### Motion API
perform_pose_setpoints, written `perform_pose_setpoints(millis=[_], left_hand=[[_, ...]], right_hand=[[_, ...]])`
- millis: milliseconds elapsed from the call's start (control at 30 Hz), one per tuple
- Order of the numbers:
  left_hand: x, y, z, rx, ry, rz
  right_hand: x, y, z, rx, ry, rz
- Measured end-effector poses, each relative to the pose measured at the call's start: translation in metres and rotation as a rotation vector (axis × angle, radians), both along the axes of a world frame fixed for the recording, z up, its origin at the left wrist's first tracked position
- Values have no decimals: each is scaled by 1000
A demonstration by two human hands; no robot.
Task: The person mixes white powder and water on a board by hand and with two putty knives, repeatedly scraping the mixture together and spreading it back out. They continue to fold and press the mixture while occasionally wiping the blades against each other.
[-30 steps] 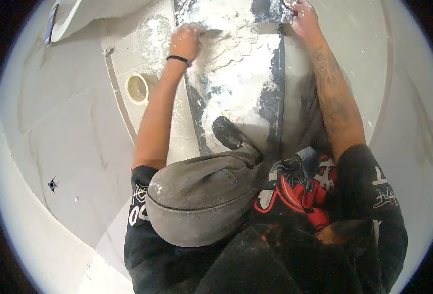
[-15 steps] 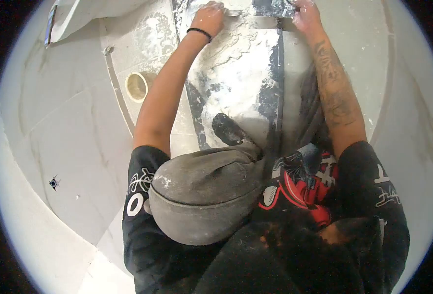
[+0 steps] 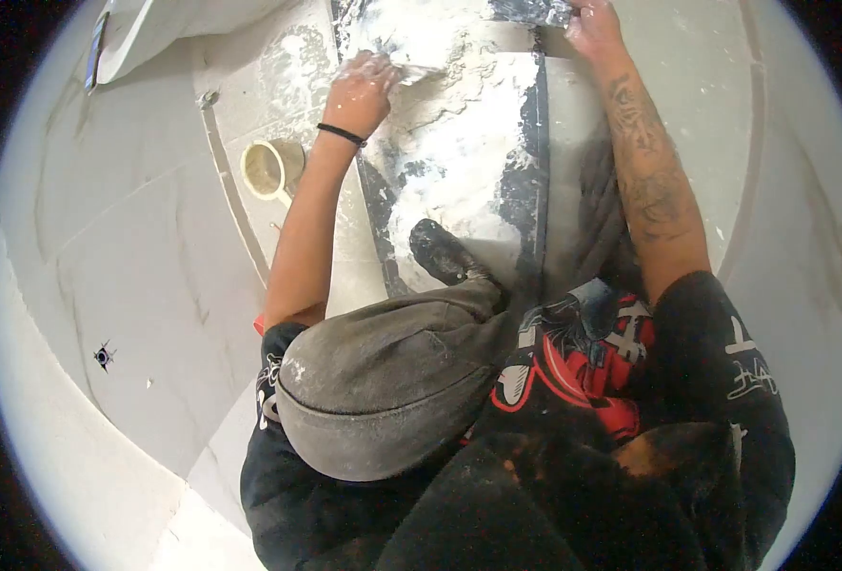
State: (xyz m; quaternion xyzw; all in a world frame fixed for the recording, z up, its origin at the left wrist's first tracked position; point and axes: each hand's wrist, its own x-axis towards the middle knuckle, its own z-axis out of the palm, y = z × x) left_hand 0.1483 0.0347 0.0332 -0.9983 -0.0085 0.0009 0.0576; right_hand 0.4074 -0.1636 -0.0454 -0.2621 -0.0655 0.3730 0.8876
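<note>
My left hand (image 3: pixel 359 95), smeared with white paste, is closed around a small putty knife (image 3: pixel 421 73) whose blade lies over the plaster. Wet white plaster (image 3: pixel 483 119) is spread in a thick, uneven layer on a long dark sheet (image 3: pixel 525 186). At the top edge of the view, my right hand (image 3: pixel 594 29) grips a wide, plaster-coated scraper (image 3: pixel 532 11), cut off partly by the frame. Its blade is near the far end of the sheet.
A cream plastic mug (image 3: pixel 275 169) with residue inside lies left of my left forearm. My shoe (image 3: pixel 440 250) rests on the sheet's near part. Large marbled panels (image 3: pixel 126 257) are on the left, and a pale curved piece (image 3: pixel 154 38) is at upper left.
My left hand has moved left and toward me with the putty knife, away from the scraper. My right hand and the scraper have shifted slightly up.
</note>
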Motion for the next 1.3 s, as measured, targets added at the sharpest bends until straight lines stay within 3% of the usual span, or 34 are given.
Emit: perform_pose_setpoints(millis=[100,200,267,333,400,433,533,567,733,833,967,1133,1200,1300], left_hand=[[-1,-20,23,-26,-29,-35],[-7,-42,20,-82,-63,-90],[-17,-56,15,-144,-95,-83],[-34,-69,14,-180,-92,-66],[-58,-83,4,-265,-60,77],[-69,-93,4,-306,-74,109],[-98,-121,0,-514,-184,263],[-106,-129,-5,-520,-213,293],[-131,-142,-27,-521,-302,418],[-136,-126,-39,-429,-458,385],[-130,-100,-38,-455,-546,444],[-131,-78,-19,-451,-663,549],[-133,-77,-29,-432,-705,593],[-138,-76,-36,-594,-710,742]], right_hand=[[1,-2,-13,-83,65,-38],[-1,-2,-32,-253,-136,84],[-10,-6,-26,-735,-291,51],[-15,-13,-11,-808,-398,158],[-22,-15,-6,-1510,-1090,164],[-31,-14,-3,-1564,-1229,70],[-51,-2,-7,-1631,-1323,-79],[-59,7,-3,-1713,-1274,-23],[-78,30,7,-1730,-1364,4],[-77,32,-1,-1694,-1472,-35],[-79,30,-31,-1660,-1343,-33],[-102,44,-24,-1688,-1154,-63],[-101,49,-27,-1493,-1244,-38],[-99,74,-13,-1415,-1354,26]])
